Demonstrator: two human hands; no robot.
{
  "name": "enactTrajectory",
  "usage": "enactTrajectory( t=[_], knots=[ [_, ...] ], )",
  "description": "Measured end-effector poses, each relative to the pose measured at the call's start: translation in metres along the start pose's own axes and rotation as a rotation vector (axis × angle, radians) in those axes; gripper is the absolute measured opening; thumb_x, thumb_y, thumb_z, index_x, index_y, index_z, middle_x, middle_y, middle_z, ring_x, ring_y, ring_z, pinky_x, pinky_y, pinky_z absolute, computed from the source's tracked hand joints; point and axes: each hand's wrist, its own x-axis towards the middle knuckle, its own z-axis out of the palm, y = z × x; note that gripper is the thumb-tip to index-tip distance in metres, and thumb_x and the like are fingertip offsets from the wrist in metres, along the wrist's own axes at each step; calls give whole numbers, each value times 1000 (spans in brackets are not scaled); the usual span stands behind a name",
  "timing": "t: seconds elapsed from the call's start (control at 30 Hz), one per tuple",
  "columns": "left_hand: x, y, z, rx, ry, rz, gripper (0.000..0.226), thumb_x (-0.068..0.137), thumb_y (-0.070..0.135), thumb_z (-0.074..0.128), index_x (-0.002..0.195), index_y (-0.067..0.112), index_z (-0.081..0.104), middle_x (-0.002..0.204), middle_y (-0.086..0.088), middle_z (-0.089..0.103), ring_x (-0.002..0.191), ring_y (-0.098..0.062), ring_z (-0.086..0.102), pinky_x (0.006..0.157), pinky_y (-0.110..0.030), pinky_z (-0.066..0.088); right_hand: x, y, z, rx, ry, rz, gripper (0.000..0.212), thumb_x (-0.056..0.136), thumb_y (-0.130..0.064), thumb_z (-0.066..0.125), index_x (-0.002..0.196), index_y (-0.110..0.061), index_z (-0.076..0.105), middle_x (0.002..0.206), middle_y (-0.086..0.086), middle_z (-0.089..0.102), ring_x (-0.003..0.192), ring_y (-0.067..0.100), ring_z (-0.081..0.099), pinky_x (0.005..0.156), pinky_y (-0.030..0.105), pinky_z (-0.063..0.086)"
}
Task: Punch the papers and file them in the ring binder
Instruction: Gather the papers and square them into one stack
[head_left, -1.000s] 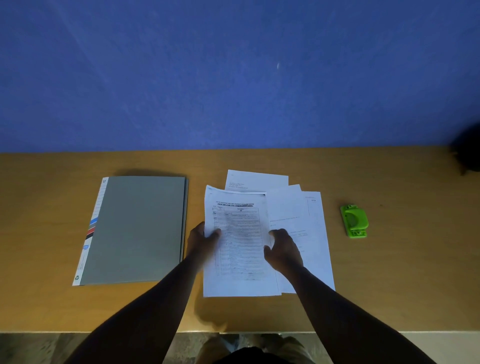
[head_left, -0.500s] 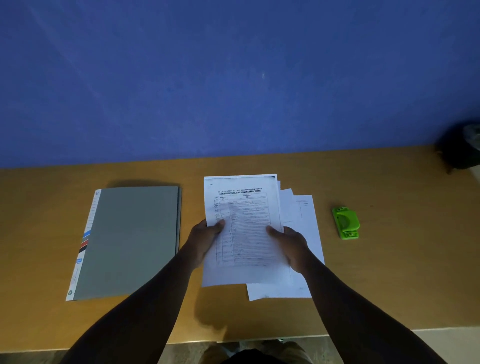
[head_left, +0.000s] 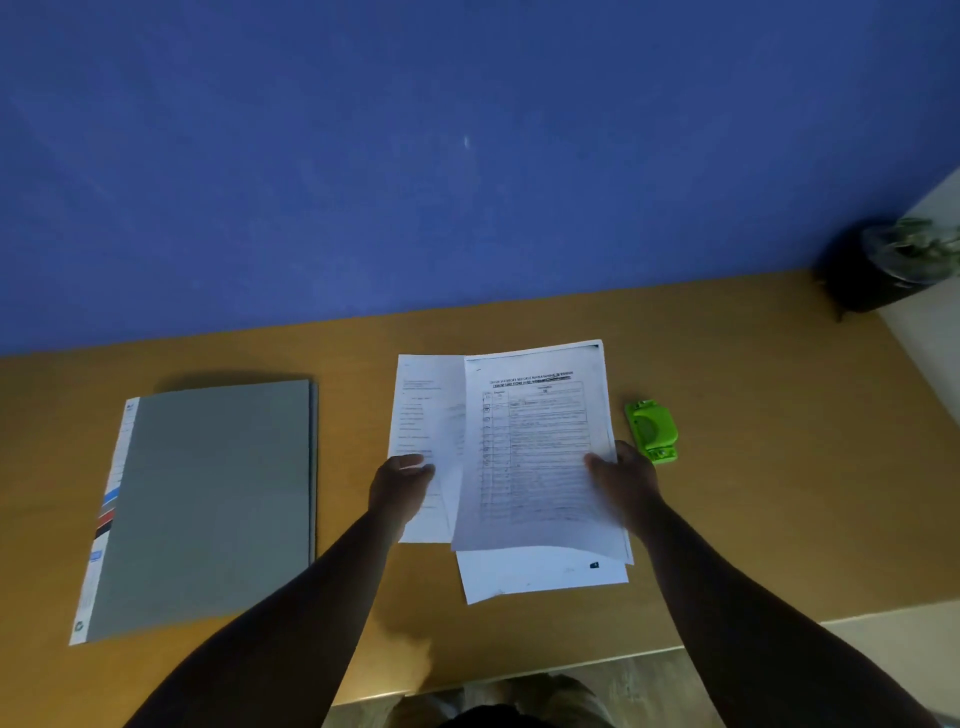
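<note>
While each hand's grip pinches loose papers (head_left: 535, 457) left of the punch (head_left: 651, 431), left hand (head_left: 400, 486) and right hand (head_left: 626, 480) should square edges first

Setting: office-type desk area. Evidence: wooden tabletop (head_left: 753, 519) against plain blue wall (head_left: 415, 156); closed grey ring binder (head_left: 208, 504), printed papers (head_left: 540, 457), green hole punch (head_left: 652, 430) on it. Dark potted plant (head_left: 883, 270) at far right corner.
</note>
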Motion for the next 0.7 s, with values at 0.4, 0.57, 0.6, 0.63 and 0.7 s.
enactTrajectory(
  t=[0.4,0.57,0.6,0.63,0.7],
  knots=[
    [-3,5,42,535,271,176,78,70,46,85,130,14,46,132,-12,47,124,-30,45,91,-45,51,13,30,-24,-67,39,22,23,88,-15,63,110,-10,69,99,6,69,83,22,61,75,26,47],
    [-4,8,65,503,286,157,90,65,51,86,132,13,41,133,-11,48,120,-29,48,91,-45,52,18,35,-25,-79,31,25,21,87,-16,64,107,-13,70,98,5,70,86,23,63,75,27,48],
    [-4,8,70,497,299,155,92,65,52,87,134,13,40,133,-11,47,121,-29,48,92,-45,52,20,35,-25,-80,29,28,20,87,-16,64,106,-13,70,97,4,70,85,23,63,74,27,48],
    [-4,8,72,494,315,155,94,64,52,87,135,13,39,134,-12,47,121,-29,48,92,-46,51,20,35,-25,-79,24,31,20,86,-16,65,105,-13,70,95,4,70,84,23,63,72,26,47],
    [-4,8,79,490,340,155,96,63,51,88,136,13,39,134,-12,47,120,-29,47,93,-46,51,22,36,-24,-87,18,35,18,86,-17,66,103,-14,70,93,3,70,82,22,64,71,26,48]
  ],
)
